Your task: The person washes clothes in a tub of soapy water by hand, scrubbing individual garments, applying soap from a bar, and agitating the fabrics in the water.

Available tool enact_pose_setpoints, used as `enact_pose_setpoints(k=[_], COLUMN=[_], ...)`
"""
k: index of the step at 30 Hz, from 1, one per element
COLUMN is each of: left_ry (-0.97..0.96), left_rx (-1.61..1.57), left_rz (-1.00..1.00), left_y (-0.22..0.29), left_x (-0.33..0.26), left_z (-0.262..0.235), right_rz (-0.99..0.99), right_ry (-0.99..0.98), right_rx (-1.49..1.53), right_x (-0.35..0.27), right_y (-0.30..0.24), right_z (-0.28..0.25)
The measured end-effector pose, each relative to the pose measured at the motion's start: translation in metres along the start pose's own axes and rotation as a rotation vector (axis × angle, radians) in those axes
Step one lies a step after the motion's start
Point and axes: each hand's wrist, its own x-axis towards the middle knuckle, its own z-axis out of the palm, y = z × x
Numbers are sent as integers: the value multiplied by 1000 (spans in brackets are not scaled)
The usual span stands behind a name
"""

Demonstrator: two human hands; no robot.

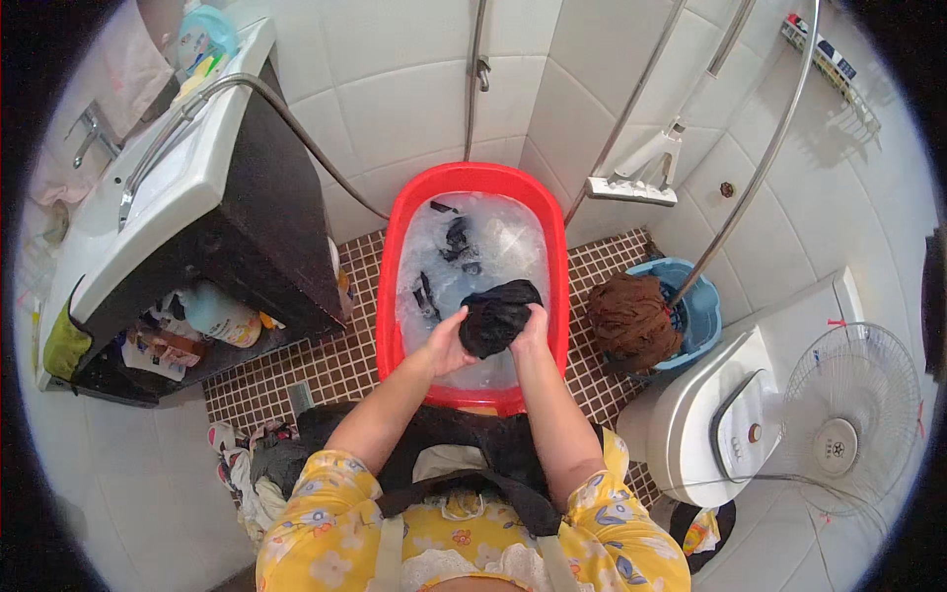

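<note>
Both hands are closed around one bunched black cloth [501,314], the left hand [449,345] gripping its left side and the right hand [531,331] its right, so the cloth hangs between them over the near half of the red tub [389,316]. The forearms cross the tub's near edge, with the right hand nearer its right rim than the left hand is to the left rim. Beyond the cloth, cloudy water [508,232] gives open space toward the tub's far rim, broken by dark cloth pieces [457,237] in its left half. Left of the tub, a strip of tile floor [357,286] separates it from the cabinet [271,222]. Right of the tub, the gap is tighter: a brown bundle [631,321] sits near its rim, with a blue bucket [702,311] just past it and a toilet [686,434] toward the tub's near right.
</note>
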Motion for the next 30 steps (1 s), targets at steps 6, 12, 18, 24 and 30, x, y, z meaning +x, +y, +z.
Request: enact_pose_setpoints(k=[6,12,18,24,30], left_ry=[126,146,-5,296,105], left_rx=[1299,2698,2437,1512,687], left_rz=[595,1429,1289,534,426], left_y=[-40,-16,6,9,2], left_x=[-31,-31,-36,-27,3], left_z=[27,27,67,102,38], right_rz=[31,172,-117,-720,-854], right_ry=[50,72,206,-20,-176], right_rx=[134,-26,-221,-676,-1007], right_x=[4,-35,-71,-96,-67], right_y=[-25,-11,-1,-8,-5], right_z=[-25,0,23,73,84])
